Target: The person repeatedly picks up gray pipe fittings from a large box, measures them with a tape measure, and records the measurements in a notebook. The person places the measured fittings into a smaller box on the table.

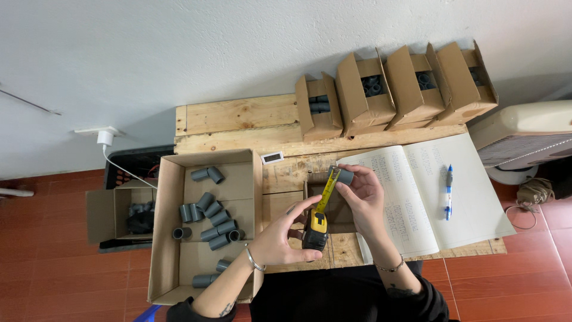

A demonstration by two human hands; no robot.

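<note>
My left hand (pixel 285 235) grips a yellow and black tape measure (pixel 315 229) just above the wooden table (pixel 238 119). Its yellow blade (pixel 327 189) runs up to a short grey pipe fitting (pixel 342 175) that my right hand (pixel 363 192) pinches between thumb and fingers. Both hands hover over a small dark open box (pixel 341 209) at the table's front middle. A thin bracelet circles each wrist.
A large open cardboard box (pixel 170 238) on the left holds several grey pipe fittings (pixel 214 223). Several small open cartons (pixel 393 89) with fittings line the back right. An open ledger (pixel 429 191) with a blue pen (pixel 448 191) lies right. A small digital gauge (pixel 272 157) sits mid-table. Another carton (pixel 101 214) is on the floor.
</note>
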